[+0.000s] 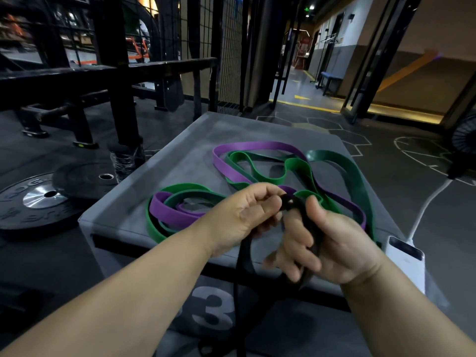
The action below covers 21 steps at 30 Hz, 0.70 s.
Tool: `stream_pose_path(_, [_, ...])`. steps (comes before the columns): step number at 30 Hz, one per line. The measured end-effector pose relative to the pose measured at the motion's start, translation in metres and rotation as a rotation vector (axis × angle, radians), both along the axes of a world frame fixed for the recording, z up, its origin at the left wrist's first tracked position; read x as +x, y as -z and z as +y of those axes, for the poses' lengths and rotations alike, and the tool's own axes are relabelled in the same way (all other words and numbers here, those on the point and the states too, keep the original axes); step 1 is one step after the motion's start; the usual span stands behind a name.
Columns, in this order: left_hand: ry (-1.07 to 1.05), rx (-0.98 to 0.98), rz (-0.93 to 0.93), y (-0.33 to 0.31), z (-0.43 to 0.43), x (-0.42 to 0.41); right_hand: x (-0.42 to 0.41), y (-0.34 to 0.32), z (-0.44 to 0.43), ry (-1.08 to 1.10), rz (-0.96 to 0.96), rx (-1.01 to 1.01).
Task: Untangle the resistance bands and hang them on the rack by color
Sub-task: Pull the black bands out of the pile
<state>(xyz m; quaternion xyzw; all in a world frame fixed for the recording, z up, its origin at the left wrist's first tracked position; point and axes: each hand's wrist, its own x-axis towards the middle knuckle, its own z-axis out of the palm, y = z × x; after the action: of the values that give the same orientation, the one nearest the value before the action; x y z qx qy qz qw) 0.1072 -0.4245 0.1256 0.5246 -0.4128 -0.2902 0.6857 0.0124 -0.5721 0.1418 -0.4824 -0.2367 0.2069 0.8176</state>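
Observation:
A black resistance band (pixel 293 202) is held above the near edge of a grey padded box (pixel 180 166). My left hand (pixel 244 215) pinches its knotted top. My right hand (pixel 332 248) grips the strand just below, fingers curled round it. The rest of the black band hangs down in front of the box. On the box top lie tangled green bands (pixel 340 161) and purple bands (pixel 257 145), interlaced in loops; a smaller green and purple coil (pixel 175 210) sits at the near left.
Black weight plates (pixel 43 197) lie on the floor at left beside a plastic bottle (pixel 123 163). A black metal frame (pixel 108 73) and mesh fence stand behind. A white power bank (pixel 404 256) with a cable rests at the box's right corner.

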Motion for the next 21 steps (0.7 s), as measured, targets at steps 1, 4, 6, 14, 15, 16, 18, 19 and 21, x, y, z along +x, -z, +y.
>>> stream_pose_path(1, [0.026,0.026,0.02,0.003,-0.001,-0.001,0.0,-0.003,-0.001,0.003,-0.021,0.004])
stream_pose_path(4, [0.09,0.198,-0.047,0.017,-0.003,-0.005,0.001,-0.015,-0.008,0.006,-0.035,0.144])
stream_pose_path(6, [0.106,0.34,-0.047,0.023,-0.003,-0.01,0.0,-0.025,-0.017,0.055,-0.058,0.22])
stream_pose_path(14, [0.008,0.638,-0.337,0.035,-0.017,-0.01,-0.007,-0.041,-0.046,0.316,-0.064,0.409])
stream_pose_path(15, [-0.044,0.722,-0.403,0.039,-0.019,-0.008,-0.006,-0.042,-0.049,0.354,-0.068,0.425])
stream_pose_path(16, [-0.075,0.808,-0.475,0.043,-0.02,-0.007,-0.006,-0.042,-0.054,0.377,-0.073,0.443])
stream_pose_path(18, [-0.109,0.896,-0.522,0.046,-0.021,-0.008,-0.006,-0.042,-0.06,0.416,-0.085,0.464])
stream_pose_path(19, [-0.124,0.891,-0.493,0.045,-0.021,-0.009,-0.005,-0.042,-0.061,0.444,-0.089,0.466])
stream_pose_path(21, [-0.169,0.815,-0.415,0.044,-0.021,-0.008,-0.006,-0.042,-0.059,0.651,-0.1,0.378])
